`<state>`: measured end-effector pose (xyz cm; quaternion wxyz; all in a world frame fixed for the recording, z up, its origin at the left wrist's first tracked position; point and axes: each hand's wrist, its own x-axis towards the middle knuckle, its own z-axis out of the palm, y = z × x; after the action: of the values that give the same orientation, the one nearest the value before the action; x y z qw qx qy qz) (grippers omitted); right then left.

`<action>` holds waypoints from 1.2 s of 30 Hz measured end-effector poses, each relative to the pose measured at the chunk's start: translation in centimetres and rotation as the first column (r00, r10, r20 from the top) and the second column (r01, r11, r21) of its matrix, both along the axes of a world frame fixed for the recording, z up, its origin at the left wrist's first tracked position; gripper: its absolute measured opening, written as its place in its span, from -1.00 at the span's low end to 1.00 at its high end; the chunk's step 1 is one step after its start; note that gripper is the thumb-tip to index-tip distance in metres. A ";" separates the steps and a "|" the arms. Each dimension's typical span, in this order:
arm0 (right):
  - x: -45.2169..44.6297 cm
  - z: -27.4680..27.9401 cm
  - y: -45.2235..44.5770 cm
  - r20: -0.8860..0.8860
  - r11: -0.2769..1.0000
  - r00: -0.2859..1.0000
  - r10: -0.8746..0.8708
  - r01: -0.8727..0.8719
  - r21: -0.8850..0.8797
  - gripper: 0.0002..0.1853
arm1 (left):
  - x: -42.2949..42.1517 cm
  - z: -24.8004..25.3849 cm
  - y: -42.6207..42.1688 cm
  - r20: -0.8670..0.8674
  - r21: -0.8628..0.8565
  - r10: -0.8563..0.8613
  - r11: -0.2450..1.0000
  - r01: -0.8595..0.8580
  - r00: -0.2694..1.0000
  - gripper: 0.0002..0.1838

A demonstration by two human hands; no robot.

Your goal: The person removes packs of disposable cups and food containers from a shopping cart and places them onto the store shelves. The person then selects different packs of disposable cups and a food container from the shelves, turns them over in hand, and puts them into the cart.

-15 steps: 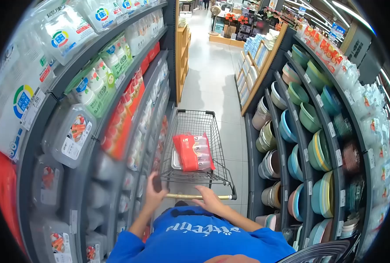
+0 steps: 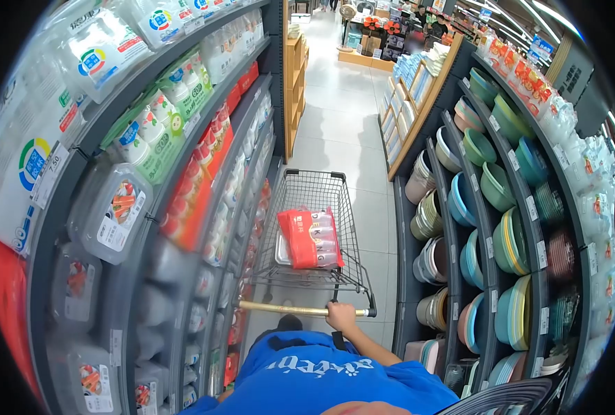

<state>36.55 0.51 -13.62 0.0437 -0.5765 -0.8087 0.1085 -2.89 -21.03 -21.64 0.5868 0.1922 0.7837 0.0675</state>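
The right hand (image 2: pixel 341 317) is clamped round the handle (image 2: pixel 273 308), toward its right end; half a second earlier it was only laid loosely there. The left hand, then seen at the handle's left end, is now out of view, and its state cannot be told; steering is thus judged to be left to one hand. Beyond the handle, in the wire shopping cart (image 2: pixel 314 194), a red-and-clear packet (image 2: pixel 297 235) is laid over a pale tray-like container (image 2: pixel 281 249), partly hidden. At left, clear food boxes (image 2: pixel 117 214) are shelved; at right, nested basins (image 2: pixel 509 238) are stacked.
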 end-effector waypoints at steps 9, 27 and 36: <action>-0.2 0.9 0.8 0.024 0.998 0.999 -0.024 0.026 -0.059 -0.87 | 0.2 1.6 4.1 0.009 0.059 -0.040 0.997 0.040 0.999 -0.57; 0.2 1.4 3.2 0.005 0.999 0.999 -0.032 0.032 0.039 -0.89 | -0.4 1.7 7.9 0.013 0.018 -0.100 0.995 0.100 0.995 -0.60; 0.7 2.1 5.2 0.046 0.982 0.999 0.017 -0.008 -0.189 -0.69 | -1.0 2.5 8.3 -0.002 0.005 -0.127 0.992 0.127 0.992 -0.61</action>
<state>37.28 5.73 -11.53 -0.0308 -0.5755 -0.7990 0.1714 -3.85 -12.73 -19.18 0.5888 0.2432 0.7702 0.0319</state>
